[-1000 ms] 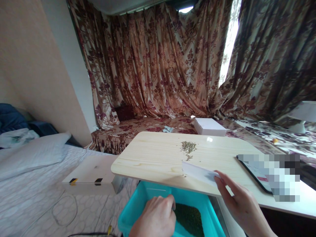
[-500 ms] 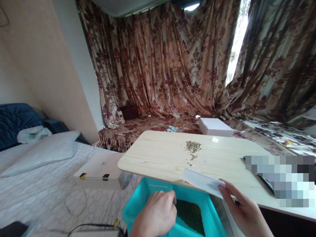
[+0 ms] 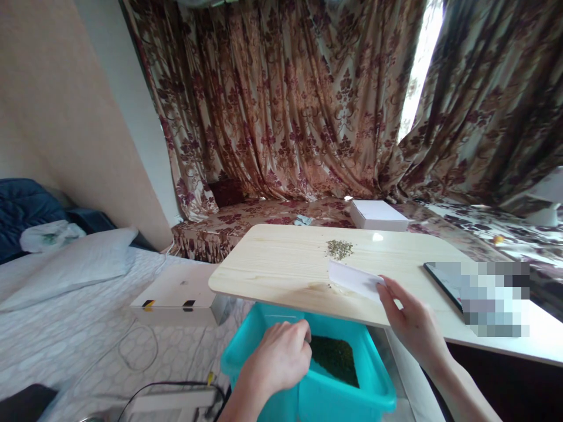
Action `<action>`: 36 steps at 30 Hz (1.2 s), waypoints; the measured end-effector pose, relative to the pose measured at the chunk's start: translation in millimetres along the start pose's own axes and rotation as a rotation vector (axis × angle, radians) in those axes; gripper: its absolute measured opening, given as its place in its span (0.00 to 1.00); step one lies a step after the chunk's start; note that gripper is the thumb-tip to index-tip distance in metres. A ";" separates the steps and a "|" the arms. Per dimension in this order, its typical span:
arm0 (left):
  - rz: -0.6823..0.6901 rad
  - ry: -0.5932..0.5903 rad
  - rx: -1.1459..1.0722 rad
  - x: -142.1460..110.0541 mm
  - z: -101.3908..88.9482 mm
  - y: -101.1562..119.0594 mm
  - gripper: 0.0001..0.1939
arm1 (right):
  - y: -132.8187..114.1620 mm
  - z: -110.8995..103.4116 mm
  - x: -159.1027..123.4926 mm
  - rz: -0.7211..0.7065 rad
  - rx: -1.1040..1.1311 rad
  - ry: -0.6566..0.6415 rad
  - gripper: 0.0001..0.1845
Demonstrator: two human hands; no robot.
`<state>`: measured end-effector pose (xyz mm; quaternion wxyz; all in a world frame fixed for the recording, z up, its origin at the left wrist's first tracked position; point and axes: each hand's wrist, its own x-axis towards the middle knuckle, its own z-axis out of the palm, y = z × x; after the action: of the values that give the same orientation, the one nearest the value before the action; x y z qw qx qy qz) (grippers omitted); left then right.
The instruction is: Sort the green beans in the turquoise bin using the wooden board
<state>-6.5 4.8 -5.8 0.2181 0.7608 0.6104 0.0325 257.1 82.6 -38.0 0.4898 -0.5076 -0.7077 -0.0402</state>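
Note:
My right hand (image 3: 407,313) pinches the end of a folded strip of white paper or card (image 3: 355,279). The strip stands on edge on the pale wooden tabletop (image 3: 264,258), just in front of a small heap of greenish-brown grains (image 3: 339,249). A few stray grains lie at its left end. Below the table's front edge is a teal plastic bin (image 3: 378,378) with a divider. My left hand (image 3: 284,354) is closed over the divider, its fingertips hidden. Dark green grains (image 3: 336,357) fill the bottom of the right compartment.
On the table's right lies a dark-edged flat device (image 3: 444,287), partly blurred out. Behind the table sits a white box (image 3: 379,215). A larger white case (image 3: 180,290) rests on the bed at left, with cables (image 3: 171,384) in front. Patterned curtains (image 3: 281,105) hang behind.
My right hand has moved the white strip farther onto the table, nearer the grain heap; it now stands over where trailing grains lay. My left hand keeps its place at the bin. The view has tilted down slightly.

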 end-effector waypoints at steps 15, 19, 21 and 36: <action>-0.017 0.009 0.007 1.5 -2.3 -4.2 0.19 | -3.4 3.1 -16.1 0.035 0.137 -0.067 0.15; -0.018 0.010 -0.001 0.7 -2.5 -6.0 0.19 | -9.0 2.1 -27.0 0.102 0.236 -0.088 0.17; -0.023 0.012 -0.004 0.4 -2.5 -6.7 0.19 | -14.1 0.2 -32.2 0.121 0.278 -0.097 0.18; 0.011 -0.029 0.033 0.0 3.1 4.5 0.20 | 12.9 -40.4 -45.0 0.025 0.144 0.228 0.13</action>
<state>-1.4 3.2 -6.9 0.2143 0.7681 0.6033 0.0128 293.5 35.9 -55.9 0.6026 -0.4719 -0.6423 -0.0407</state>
